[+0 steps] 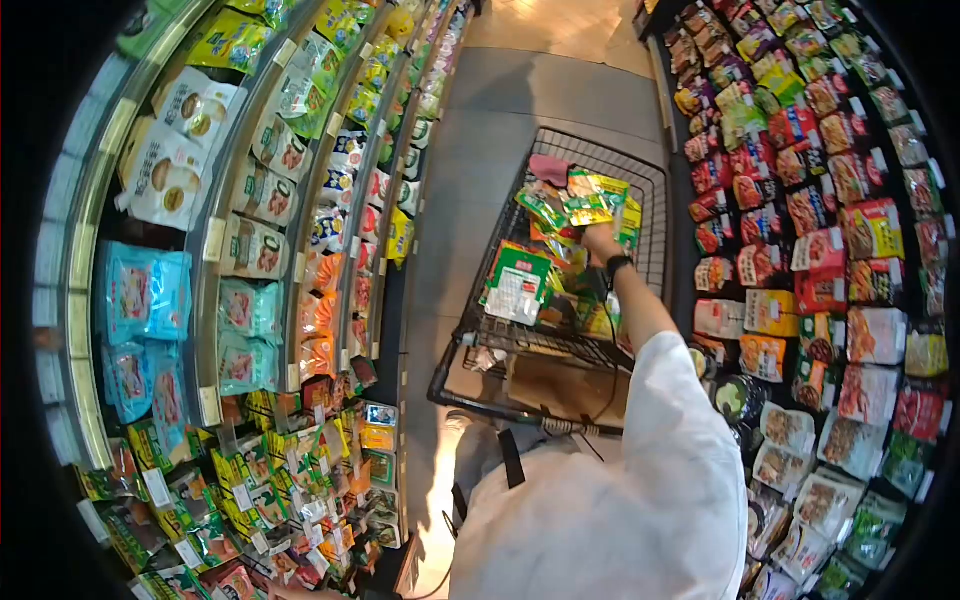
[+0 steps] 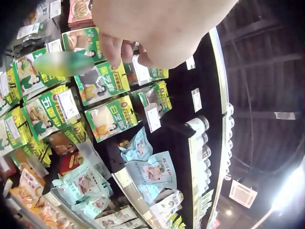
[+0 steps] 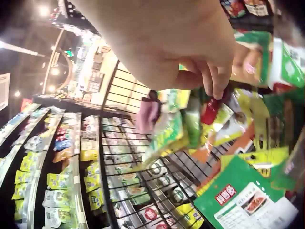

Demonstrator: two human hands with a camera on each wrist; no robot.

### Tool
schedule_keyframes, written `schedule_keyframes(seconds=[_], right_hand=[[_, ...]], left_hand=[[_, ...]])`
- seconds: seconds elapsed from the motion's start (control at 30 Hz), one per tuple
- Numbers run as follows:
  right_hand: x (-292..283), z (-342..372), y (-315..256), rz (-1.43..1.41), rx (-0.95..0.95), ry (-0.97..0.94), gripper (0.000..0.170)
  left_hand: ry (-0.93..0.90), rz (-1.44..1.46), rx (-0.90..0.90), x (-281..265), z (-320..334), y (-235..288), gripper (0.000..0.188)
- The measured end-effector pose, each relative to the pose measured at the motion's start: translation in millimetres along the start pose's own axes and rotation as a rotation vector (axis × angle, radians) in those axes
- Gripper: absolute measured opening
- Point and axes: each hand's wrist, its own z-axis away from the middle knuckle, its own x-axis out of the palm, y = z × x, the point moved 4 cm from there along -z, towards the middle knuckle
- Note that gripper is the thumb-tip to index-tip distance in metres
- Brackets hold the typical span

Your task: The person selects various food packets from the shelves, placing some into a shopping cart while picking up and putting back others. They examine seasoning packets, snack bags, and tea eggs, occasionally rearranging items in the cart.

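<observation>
My right hand (image 1: 602, 243) reaches into the shopping cart (image 1: 655, 180) and grips a green-and-yellow food packet (image 1: 588, 207). In the right wrist view the fingers curl down, fingertips beside a red part of a packet (image 3: 209, 112), and most of the held packet is hidden by the hand. A green bag with a white label (image 3: 240, 193) lies nearby in the cart. My left hand (image 2: 157, 28), loosely curled, is close over hanging green-and-yellow food packets (image 2: 101, 81) on the left shelf. In the head view it barely shows at the bottom edge.
Shelves of bagged food (image 1: 255, 180) line the left side, with blue bags (image 1: 147, 290) among them. Another rack of packets (image 1: 790, 210) stands close on the right. A pink item (image 1: 548, 168) lies at the cart's far end. Grey floor (image 1: 480, 120) runs between the racks.
</observation>
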Motion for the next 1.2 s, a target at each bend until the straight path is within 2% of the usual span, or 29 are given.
schedule_keyframes(seconds=[0.03,0.07,0.13,0.17,0.2,0.3,0.33,0.47,0.57,0.63,0.73,0.93,1.03,1.07,1.1,1.2], right_hand=[[-17.5,23.1,-22.9,-0.365,0.393,-0.132,0.021],[-49.2,55.8,-60.9,-0.674,0.832,-0.127,0.017],[49.2,36.0,-14.5,-0.880,0.851,0.080,0.027],[54.2,30.3,-22.9,-0.980,0.845,0.185,0.033],[57.9,30.7,-21.9,-1.171,0.920,0.211,0.026],[46.0,36.6,-26.4,-1.491,1.047,0.383,0.026],[45.6,34.2,-26.9,-1.560,1.028,0.356,0.029],[45.0,24.6,-33.3,-1.780,1.181,0.263,0.015],[49.0,12.4,-36.8,-1.867,0.984,0.224,0.010],[29.3,11.7,-46.0,-1.671,1.068,0.289,0.009],[5.4,10.0,-51.2,-1.681,0.970,0.213,0.013],[-83.5,54.1,-93.0,-1.646,0.767,0.033,0.024],[-139.3,89.6,-118.2,-1.532,0.665,0.019,0.028],[-133.5,91.0,-115.5,-1.512,0.600,0.083,0.036],[-130.6,98.7,-107.2,-1.505,0.615,0.059,0.037],[-180.5,135.3,-140.7,-1.490,0.644,0.024,0.043]], left_hand=[[-0.003,-0.009,0.002,2.0,3.7,5.8,0.034],[-0.018,-0.014,-0.001,4.4,7.8,9.1,0.034],[-0.041,-0.016,0.007,13.5,10.5,15.4,0.034],[-0.054,-0.019,0.008,16.9,12.2,17.9,0.034],[-0.065,-0.025,0.012,19.6,13.0,19.6,0.033],[-0.094,-0.037,0.025,26.6,14.7,22.9,0.033],[-0.103,-0.039,0.023,29.2,15.3,23.0,0.033],[-0.116,-0.038,0.019,34.5,15.2,22.0,0.033],[-0.128,-0.041,0.017,35.2,16.2,20.4,0.033],[-0.135,-0.041,0.020,35.3,16.4,20.5,0.033],[-0.152,-0.029,0.016,36.6,15.8,17.8,0.033],[-0.183,0.025,-0.001,38.4,16.4,8.3,0.033],[-0.213,0.068,-0.009,36.2,10.7,-3.3,0.033],[-0.223,0.089,-0.013,33.1,5.7,-10.3,0.033],[-0.238,0.112,-0.019,28.1,-0.3,-21.1,0.033],[-0.213,0.127,0.036,18.3,-0.6,-29.2,0.029]])
